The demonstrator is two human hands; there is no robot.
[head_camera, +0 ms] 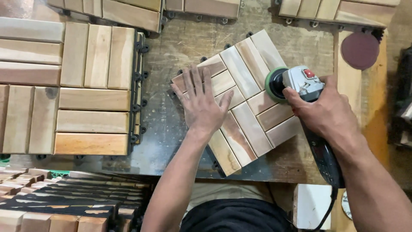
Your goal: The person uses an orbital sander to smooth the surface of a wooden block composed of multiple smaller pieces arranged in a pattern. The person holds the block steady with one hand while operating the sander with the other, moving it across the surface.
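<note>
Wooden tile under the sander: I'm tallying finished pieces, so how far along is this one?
In hand: the left hand presses the wooden tile flat while the right hand holds the sander on its right edge. Whether any slat is already sanded cannot be told. A stack of tiles waits in front.

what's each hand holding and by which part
The right hand grips the sander around its body, behind the head. The left hand holds nothing; it lies flat on the wooden tile.
</note>
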